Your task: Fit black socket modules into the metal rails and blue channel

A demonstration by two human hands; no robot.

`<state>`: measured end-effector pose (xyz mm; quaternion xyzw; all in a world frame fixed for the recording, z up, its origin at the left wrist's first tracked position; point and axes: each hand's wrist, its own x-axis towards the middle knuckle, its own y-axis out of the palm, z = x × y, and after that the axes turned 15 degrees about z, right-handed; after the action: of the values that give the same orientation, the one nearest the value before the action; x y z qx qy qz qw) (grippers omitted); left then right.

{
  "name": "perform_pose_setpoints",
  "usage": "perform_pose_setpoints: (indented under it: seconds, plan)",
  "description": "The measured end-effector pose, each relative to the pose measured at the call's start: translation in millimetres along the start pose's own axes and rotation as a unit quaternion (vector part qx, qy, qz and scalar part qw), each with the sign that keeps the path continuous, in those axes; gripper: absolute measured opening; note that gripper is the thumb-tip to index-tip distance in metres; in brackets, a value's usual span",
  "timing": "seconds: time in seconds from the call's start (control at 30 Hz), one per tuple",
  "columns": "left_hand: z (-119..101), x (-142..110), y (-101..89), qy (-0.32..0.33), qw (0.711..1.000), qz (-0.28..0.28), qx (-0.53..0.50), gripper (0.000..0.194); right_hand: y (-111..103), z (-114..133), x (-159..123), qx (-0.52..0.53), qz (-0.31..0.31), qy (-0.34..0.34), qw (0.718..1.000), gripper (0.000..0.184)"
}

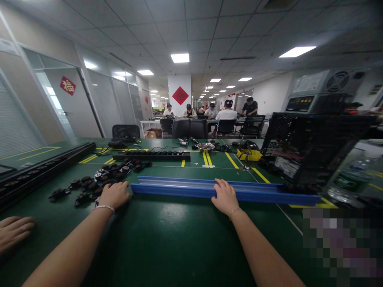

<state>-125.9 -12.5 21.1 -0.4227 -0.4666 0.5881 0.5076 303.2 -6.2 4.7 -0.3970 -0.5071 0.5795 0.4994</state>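
Note:
My left hand (113,194) rests on the green table beside a pile of small black socket parts (98,179), fingers curled loosely and apart, holding nothing that I can see. My right hand (225,196) lies over the near edge of a long blue plastic rail (179,188), fingers bent on top of it. The rail runs flat across the table from left of centre to the far right.
Another person's hand (13,231) lies flat at the left edge. A black power strip (152,155), a long black strip (38,167), a metal bowl (206,146), a yellow tray (248,154) and a black computer case (314,147) stand behind. People sit at a far table.

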Motion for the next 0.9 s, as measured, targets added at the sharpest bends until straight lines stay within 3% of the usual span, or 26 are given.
perform_pose_setpoints:
  seconds: [0.13, 0.3, 0.4, 0.5, 0.6, 0.67, 0.77, 0.9]
  plan:
    - [-19.2, -4.0, -6.8, -0.023, 0.995, -0.095, -0.03, 0.034, -0.7, 0.8, -2.2, -0.002, -0.007, -0.008, 1.0, 0.031]
    - [-79.0, -4.9, -9.6, 0.124, 0.964, -0.195, -0.132, 0.037, -8.2, -4.4, -0.5, 0.039, -0.039, -0.015, 0.998, 0.027]
    - [-118.7, -9.5, -2.1, 0.151, 0.96, -0.17, -0.161, 0.042, -16.0, -28.5, 2.0, 0.064, -0.089, 0.034, 0.993, 0.034]
    - [-142.4, -16.5, 7.1, 0.14, 0.966, -0.149, -0.161, 0.042, -21.5, -74.0, -1.3, 0.039, -0.175, 0.148, 0.973, 0.042]
    - [-149.0, -21.2, 11.6, 0.133, 0.964, -0.162, -0.163, 0.042, -22.2, -127.9, -12.0, 0.018, -0.256, 0.275, 0.927, 0.052]
    - [-149.3, -22.2, 11.7, 0.134, 0.963, -0.166, -0.164, 0.041, -21.2, -159.5, -20.3, 0.017, -0.264, 0.329, 0.906, 0.059]
    - [-149.6, -22.2, 11.1, 0.124, 0.964, -0.17, -0.164, 0.04, -20.3, -191.1, -29.3, 0.004, -0.197, 0.333, 0.922, 0.062]
    - [-150.2, -23.3, 11.5, 0.123, 0.964, -0.167, -0.166, 0.039, -21.1, -203.6, -32.6, -0.02, -0.165, 0.336, 0.927, 0.06]
